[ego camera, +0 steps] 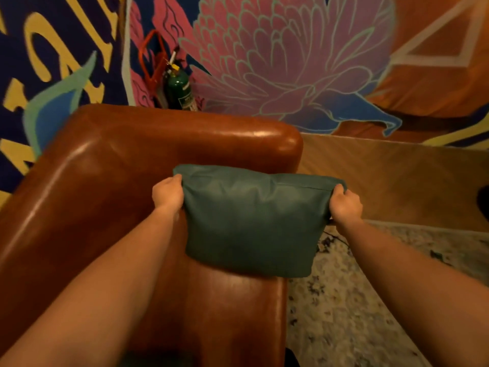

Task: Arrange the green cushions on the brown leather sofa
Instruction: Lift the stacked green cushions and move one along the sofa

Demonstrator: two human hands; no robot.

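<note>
- two hands hold one green cushion (254,223): left hand (168,193) pinches its upper left corner, right hand (345,205) its upper right corner.
- cushion's long axis runs left to right between the grips; it hangs below them.
- its lower edge meets the brown leather sofa (132,160) at the seat's right edge, near the armrest; neither hand is clearly nearer.

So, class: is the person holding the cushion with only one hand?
No: the left hand and right hand each grip a top corner of the cushion.
</note>
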